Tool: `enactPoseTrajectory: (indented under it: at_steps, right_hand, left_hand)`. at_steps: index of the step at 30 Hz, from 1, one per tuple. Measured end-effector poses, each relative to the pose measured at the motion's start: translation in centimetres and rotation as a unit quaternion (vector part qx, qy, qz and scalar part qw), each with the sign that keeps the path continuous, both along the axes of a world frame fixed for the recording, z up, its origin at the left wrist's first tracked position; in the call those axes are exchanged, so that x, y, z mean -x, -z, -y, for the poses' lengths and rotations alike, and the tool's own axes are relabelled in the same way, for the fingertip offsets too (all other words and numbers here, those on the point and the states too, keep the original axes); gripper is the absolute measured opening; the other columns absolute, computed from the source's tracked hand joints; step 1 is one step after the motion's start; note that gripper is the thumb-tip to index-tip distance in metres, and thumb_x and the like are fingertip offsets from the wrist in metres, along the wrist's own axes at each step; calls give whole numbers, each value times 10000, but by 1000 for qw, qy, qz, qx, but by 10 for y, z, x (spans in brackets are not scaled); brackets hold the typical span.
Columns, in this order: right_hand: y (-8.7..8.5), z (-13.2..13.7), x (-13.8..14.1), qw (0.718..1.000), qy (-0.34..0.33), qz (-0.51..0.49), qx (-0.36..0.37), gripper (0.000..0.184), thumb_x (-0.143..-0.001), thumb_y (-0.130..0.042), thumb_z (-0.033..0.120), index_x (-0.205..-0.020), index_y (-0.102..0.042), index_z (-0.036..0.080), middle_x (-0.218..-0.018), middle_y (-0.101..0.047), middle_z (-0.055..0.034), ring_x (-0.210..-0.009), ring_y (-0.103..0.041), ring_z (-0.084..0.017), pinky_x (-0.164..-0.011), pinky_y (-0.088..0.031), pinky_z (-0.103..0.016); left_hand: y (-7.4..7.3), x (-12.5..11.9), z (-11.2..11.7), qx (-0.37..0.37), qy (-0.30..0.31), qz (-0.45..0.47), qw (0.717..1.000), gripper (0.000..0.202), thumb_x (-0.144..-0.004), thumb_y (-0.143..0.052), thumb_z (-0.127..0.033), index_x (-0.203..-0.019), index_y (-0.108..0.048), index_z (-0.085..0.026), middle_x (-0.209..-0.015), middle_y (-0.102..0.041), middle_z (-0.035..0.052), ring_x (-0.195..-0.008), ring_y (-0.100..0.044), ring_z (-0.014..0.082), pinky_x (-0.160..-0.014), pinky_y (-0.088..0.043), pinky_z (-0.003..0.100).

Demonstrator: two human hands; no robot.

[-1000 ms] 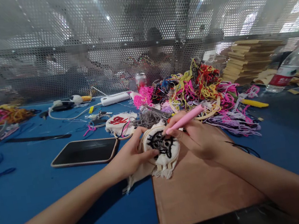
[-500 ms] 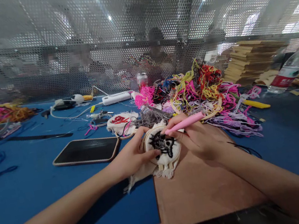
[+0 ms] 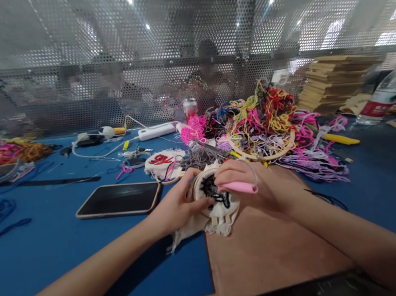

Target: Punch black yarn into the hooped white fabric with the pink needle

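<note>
My left hand [image 3: 178, 200] grips the left side of an embroidery hoop [image 3: 215, 211], its thumb lying on the stretched white cloth. Black yarn stitching [image 3: 225, 200] covers part of that cloth, some of it hidden behind my fingers. In my right hand [image 3: 252, 176] is a pink punch needle [image 3: 241, 187], its hollow end pointing down to the right. The needle's tip is hidden by my fingers, over the upper right of the hoop. A thin grey thread loops near the handle.
A phone [image 3: 119, 199] lies left of the hoop. Behind are a second piece with red stitching [image 3: 164, 160], a heap of coloured yarn [image 3: 255, 125] and a can [image 3: 190, 107]. A bottle [image 3: 384, 97] and stacked brown cardboard [image 3: 335, 80] stand at the right. White power strip [image 3: 157, 131] at back.
My right hand has turned, and the punch needle's rear end has swung from up-right to down-right. My left hand still holds the hoop; the view has shifted slightly.
</note>
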State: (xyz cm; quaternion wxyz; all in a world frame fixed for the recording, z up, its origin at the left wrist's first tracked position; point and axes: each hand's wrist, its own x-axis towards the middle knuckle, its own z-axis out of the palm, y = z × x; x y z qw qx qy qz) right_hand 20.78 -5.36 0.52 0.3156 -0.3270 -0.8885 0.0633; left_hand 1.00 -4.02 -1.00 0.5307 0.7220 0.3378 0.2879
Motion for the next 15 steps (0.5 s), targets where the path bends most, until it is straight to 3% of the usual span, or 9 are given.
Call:
enactPoseTrajectory:
  at_steps: [5, 11, 15]
  right_hand:
    - [3, 0, 3, 997, -21, 65, -42, 169, -823, -444, 113, -914, -563, 192, -996, -602, -64, -926, -541, -169, -768, -439, -328]
    - [11, -4, 2, 994, 28, -108, 8, 94, -854, -471, 239, -839, -552, 195, -880, -615, -24, -804, -573, -132, -717, -445, -275]
    - [12, -4, 1, 994, 47, -98, 17, 118, -862, -453, 265, -846, -545, 194, -878, -601, -24, -786, -564, -140, -695, -431, -283]
  left_hand:
    - [-6, 0, 5, -26, -16, -27, 999, 346, -695, -613, -272, -963, -405, -202, -811, -481, -34, -766, -488, 136, -706, -419, 253]
    - [-4, 0, 2, 7, -19, -16, 1000, 335, -687, -618, -253, -945, -408, -208, -827, -514, -33, -801, -520, 143, -708, -431, 251]
    - [-2, 1, -2, 42, -18, 1, 999, 323, -690, -621, -232, -944, -422, -213, -838, -536, -30, -820, -536, 144, -717, -439, 245]
